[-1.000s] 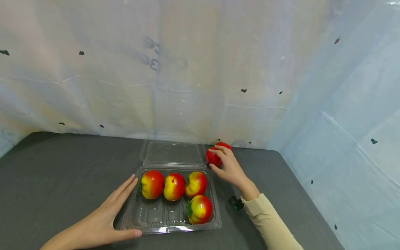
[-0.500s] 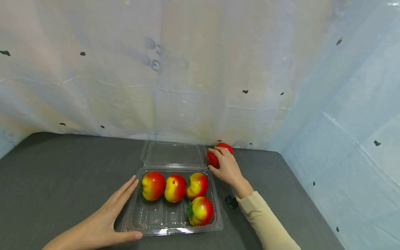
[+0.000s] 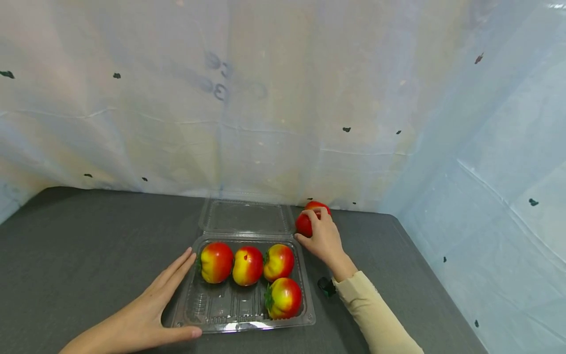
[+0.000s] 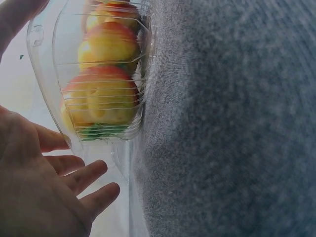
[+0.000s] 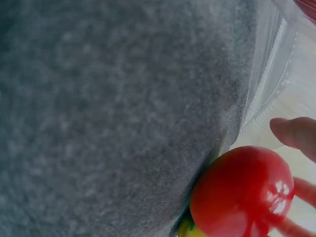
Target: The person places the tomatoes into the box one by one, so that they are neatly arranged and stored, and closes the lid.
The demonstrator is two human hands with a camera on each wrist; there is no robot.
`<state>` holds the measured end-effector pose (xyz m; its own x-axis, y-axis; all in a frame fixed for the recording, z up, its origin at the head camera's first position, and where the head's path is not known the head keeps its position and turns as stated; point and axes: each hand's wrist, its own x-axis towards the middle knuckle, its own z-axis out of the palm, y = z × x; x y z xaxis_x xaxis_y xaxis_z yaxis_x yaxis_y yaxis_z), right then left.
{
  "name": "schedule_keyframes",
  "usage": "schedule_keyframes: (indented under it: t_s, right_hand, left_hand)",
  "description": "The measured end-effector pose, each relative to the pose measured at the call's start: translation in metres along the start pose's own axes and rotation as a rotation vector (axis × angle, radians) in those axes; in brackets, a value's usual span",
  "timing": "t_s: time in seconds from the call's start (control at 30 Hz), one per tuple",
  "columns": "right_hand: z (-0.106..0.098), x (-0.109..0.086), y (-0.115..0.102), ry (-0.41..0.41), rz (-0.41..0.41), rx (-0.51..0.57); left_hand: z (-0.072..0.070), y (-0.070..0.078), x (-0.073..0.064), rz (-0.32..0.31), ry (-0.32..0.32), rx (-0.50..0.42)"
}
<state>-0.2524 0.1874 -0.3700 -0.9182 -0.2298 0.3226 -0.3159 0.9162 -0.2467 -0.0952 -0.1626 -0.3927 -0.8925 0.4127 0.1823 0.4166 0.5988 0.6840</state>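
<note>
The glossy red round fruit (image 3: 303, 225) sits on the dark grey tabletop (image 3: 110, 236), at roughly one-thirty from the centre of the clear plastic container's base (image 3: 239, 326). The bare right hand (image 3: 325, 241) is not closed: bent fingers touch the fruit, while its thumb stands apart in the right wrist view. A secure hold calls for thumb pressure opposite those fingers, without jostling the red-topped fruit (image 3: 319, 204) behind, at one o'clock. The bare left hand (image 3: 148, 309), fingers straight and spread, should steady the container's nine o'clock side.

A glossy red fruit (image 3: 303, 225) lies just right of the clear, open container (image 3: 239, 326).
</note>
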Motion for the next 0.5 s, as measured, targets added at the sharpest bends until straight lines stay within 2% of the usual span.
schedule_keyframes:
  t_s: [0.17,0.5]
  right_hand:
    - [-0.0004,-0.0003,0.0001,0.016,0.076,0.036]
    - [-0.0025,-0.0022,0.0025,0.072,0.11,0.048]
  left_hand:
    - [0.0001,0.0001,0.0011,-0.002,-0.002,-0.005]
    - [-0.0002,-0.0019,0.0022,0.0,-0.011,-0.018]
